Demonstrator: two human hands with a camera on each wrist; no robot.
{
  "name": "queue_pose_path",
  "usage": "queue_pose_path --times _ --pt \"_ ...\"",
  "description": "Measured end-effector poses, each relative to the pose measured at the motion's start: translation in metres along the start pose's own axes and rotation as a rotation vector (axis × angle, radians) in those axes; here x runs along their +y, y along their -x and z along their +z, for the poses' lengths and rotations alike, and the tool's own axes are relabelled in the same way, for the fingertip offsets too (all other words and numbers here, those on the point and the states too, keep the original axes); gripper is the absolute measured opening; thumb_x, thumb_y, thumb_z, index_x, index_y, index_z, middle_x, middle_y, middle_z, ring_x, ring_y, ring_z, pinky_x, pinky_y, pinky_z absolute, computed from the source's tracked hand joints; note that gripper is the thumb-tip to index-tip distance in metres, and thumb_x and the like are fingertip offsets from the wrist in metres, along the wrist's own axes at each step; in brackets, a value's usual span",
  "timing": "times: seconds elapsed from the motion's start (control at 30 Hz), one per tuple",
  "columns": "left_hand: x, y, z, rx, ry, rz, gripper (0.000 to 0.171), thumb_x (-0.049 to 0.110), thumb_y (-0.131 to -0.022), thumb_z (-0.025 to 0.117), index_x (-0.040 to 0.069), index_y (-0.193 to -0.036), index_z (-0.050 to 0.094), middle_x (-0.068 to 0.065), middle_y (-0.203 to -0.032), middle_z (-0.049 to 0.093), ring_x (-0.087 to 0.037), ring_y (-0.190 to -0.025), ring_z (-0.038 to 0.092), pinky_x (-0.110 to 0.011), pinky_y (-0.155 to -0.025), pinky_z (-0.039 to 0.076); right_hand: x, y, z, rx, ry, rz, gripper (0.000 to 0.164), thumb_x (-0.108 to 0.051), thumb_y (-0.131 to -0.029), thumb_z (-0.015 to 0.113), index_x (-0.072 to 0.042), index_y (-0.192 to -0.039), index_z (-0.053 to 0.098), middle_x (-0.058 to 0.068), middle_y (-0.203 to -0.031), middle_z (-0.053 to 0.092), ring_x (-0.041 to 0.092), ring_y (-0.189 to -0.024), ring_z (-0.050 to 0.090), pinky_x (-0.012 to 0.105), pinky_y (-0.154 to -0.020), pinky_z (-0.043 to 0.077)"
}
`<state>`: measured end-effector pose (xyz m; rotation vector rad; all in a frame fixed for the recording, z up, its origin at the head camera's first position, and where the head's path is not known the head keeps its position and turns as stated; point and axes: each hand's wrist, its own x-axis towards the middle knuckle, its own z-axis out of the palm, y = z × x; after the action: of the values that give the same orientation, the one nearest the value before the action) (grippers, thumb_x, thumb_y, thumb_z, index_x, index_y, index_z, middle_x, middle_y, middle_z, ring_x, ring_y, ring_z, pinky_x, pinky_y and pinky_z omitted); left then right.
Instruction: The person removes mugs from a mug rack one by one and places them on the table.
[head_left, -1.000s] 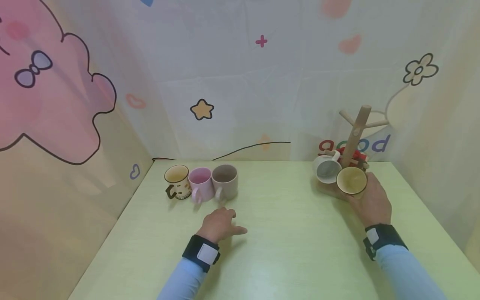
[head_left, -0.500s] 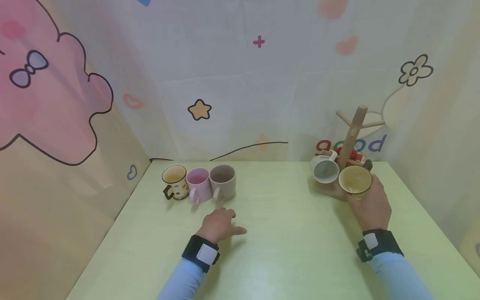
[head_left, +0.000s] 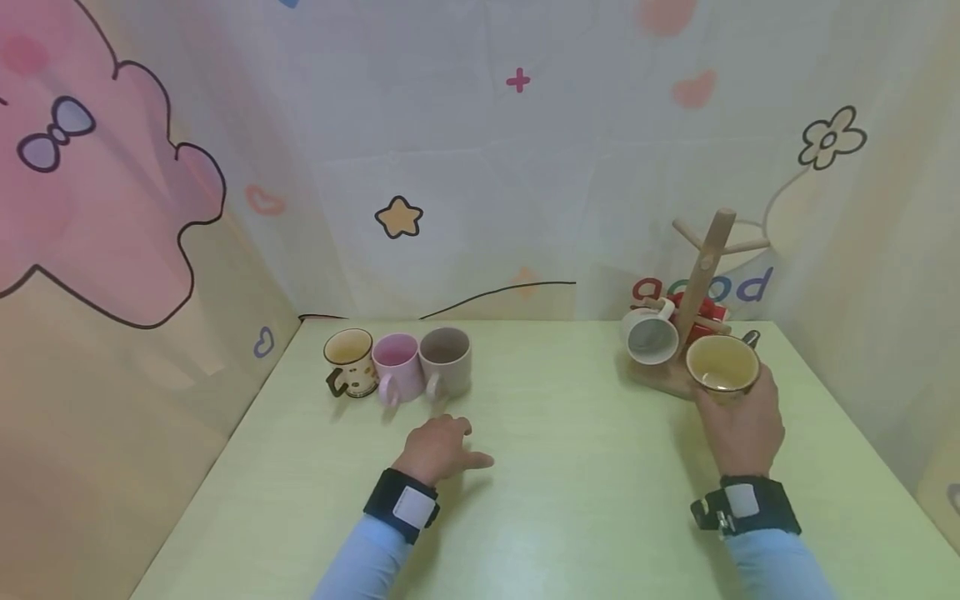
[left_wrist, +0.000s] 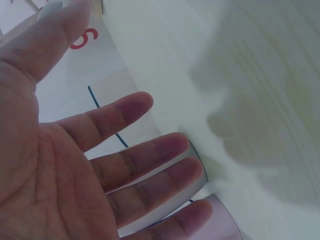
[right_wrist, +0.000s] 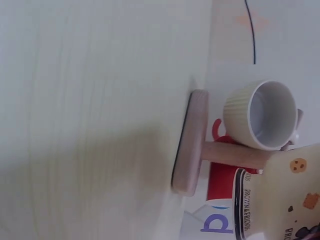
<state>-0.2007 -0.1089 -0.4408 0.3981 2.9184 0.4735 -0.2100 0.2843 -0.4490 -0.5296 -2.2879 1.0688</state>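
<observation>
My right hand [head_left: 744,425] grips a cream mug [head_left: 722,365] with a dark rim and dark handle, close in front of the wooden mug tree [head_left: 702,271]. The handle points back and to the right. Cookie prints and lettering show on this cream mug [right_wrist: 280,195] in the right wrist view. A white ribbed mug [head_left: 651,337] hangs by its handle on a low left peg. Over the table, my left hand [head_left: 438,450] holds nothing, its fingers [left_wrist: 130,107] loosely spread. Nearest to it is a grey-beige mug [head_left: 447,367].
A pink mug [head_left: 398,371] and a patterned cream mug [head_left: 351,364] stand left of the grey-beige one, handles facing me. A red object [head_left: 708,317] sits behind the tree's post. Printed cloth [head_left: 465,167] backs the pale table [head_left: 540,500].
My right hand has drawn the cream mug to the right and nearer to me, turning it so its dark handle shows. The left hand has stayed in place.
</observation>
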Motion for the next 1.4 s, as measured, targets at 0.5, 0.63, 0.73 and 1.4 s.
queue_pose_path --times 0.5,0.63,0.73,1.4 --pt "0.002 -0.003 0.001 -0.006 -0.038 0.009 0.057 0.050 -0.081 0.076 0.004 -0.114 0.068 -0.011 -0.101 0.066 -0.026 -0.091 0.061 -0.046 -0.074 0.052 -0.024 0.025 -0.001 -0.202 -0.142 0.143 0.101 -0.054 -0.083 0.073 -0.010 -0.157 0.020 0.018 -0.154 0.037 0.040 -0.138 0.037 0.063 -0.105 0.034" --pt "0.002 -0.003 0.000 -0.004 -0.040 0.015 0.056 0.049 -0.081 0.076 0.004 -0.113 0.068 -0.011 -0.101 0.066 -0.026 -0.091 0.061 -0.046 -0.074 0.052 -0.025 0.027 -0.001 -0.260 -0.141 0.161 0.105 -0.058 -0.084 0.071 -0.008 -0.158 0.017 0.021 -0.156 0.033 0.042 -0.140 0.034 0.061 -0.105 0.036" --pt "0.002 -0.003 0.000 0.000 -0.041 0.021 0.056 0.049 -0.081 0.076 0.004 -0.113 0.068 -0.010 -0.100 0.065 -0.026 -0.090 0.061 -0.046 -0.073 0.052 -0.029 0.030 -0.001 -0.302 -0.141 0.163 0.107 -0.061 -0.082 0.070 -0.008 -0.158 0.017 0.021 -0.155 0.034 0.042 -0.139 0.035 0.061 -0.104 0.036" --pt "0.005 -0.004 0.001 -0.030 0.017 0.033 0.053 0.045 -0.084 0.075 0.005 -0.118 0.066 -0.010 -0.102 0.064 -0.023 -0.089 0.058 -0.045 -0.078 0.051 -0.031 0.038 0.012 -0.781 -0.134 0.004 0.097 -0.058 -0.085 0.070 -0.005 -0.154 0.027 0.025 -0.150 0.039 0.045 -0.131 0.042 0.060 -0.101 0.040"
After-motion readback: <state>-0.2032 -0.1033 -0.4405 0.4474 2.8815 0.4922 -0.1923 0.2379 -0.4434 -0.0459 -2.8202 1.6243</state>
